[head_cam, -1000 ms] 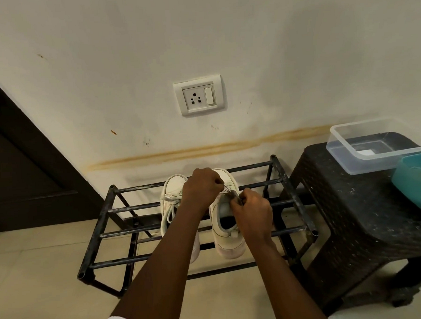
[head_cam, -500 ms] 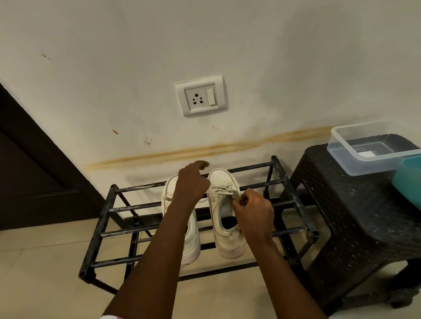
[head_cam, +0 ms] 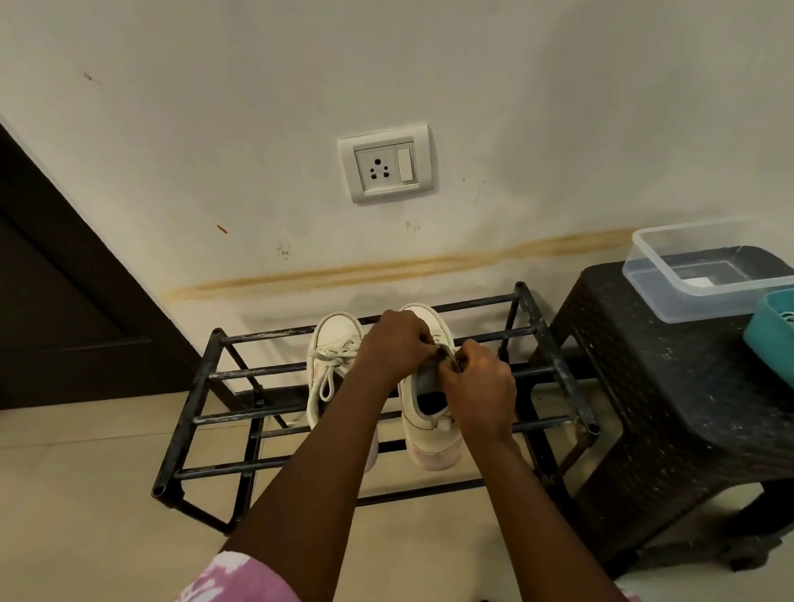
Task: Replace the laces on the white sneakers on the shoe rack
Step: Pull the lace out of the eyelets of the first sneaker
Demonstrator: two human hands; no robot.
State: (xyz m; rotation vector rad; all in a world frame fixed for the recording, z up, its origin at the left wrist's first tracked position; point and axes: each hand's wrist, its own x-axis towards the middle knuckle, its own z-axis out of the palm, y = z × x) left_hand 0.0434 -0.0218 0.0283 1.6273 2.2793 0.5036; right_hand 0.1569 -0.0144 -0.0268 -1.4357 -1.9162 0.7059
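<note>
White sneakers (head_cam: 336, 338) two, one rack (head_cam: 261, 370), left hand (head_cam: 399, 344), right hand (head_cam: 481, 388), pinching lace (head_cam: 442, 348)

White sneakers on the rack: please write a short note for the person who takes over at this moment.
Left hand: fingers curled on the lace of the right sneaker.
Right hand: pinches the same lace.
Both sneakers stand on the rack, toes to the wall.
Done: nothing yet; the left sneaker is tied with a bow.
Left: pull out both old laces, thread new ones, perhaps those in the teal tray.
</note>
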